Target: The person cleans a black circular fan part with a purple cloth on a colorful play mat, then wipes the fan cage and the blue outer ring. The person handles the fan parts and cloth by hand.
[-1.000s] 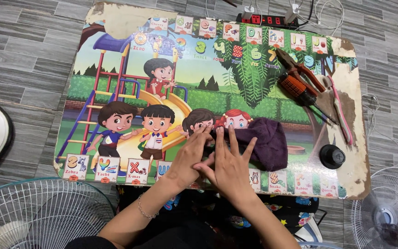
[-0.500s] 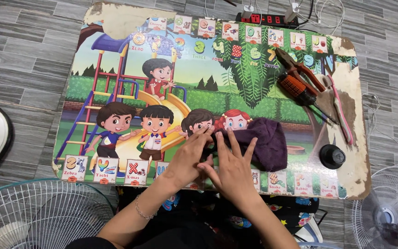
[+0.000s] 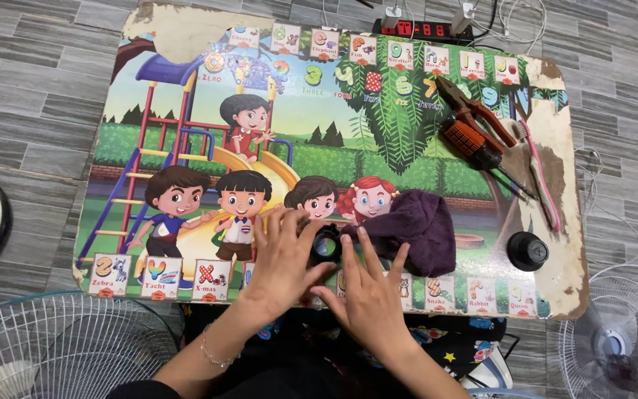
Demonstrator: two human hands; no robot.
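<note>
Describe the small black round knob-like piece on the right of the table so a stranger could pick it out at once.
Start at the low table printed with a cartoon playground. Go to its right end, below the orange-handled pliers and the pink toothbrush. The black round cap sits alone there, right of the purple cloth: dark, squat and circular, unlike the long tools above, and untouched by either hand.

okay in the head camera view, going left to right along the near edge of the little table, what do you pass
Left hand → small black round part between the hands → right hand → dark purple cloth → black round knob. Further back on the right lie pliers and a pink toothbrush.
</note>
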